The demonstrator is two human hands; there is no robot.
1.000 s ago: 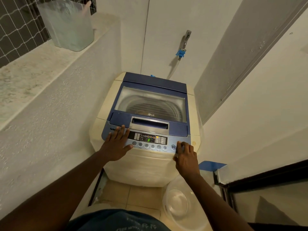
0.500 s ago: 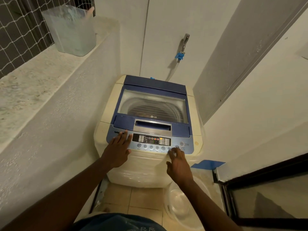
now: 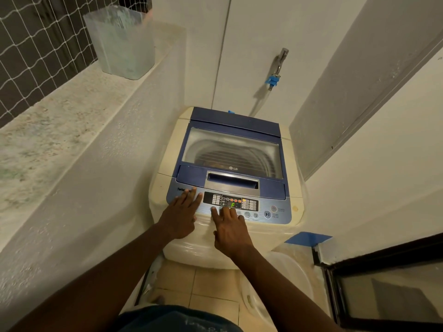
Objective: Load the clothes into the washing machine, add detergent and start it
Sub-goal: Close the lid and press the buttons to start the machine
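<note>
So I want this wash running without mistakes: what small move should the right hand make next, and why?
Probably press the leftmost button under its index fingertip. The lid is shut, the display is lit, and the right hand sits at the left of the button row, far from the start/pause button. The left hand rests flat on the panel.

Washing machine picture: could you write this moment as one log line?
lid: closed | left hand: flat on control panel | right hand: fingertip at leftmost round button | display: lit green
</note>
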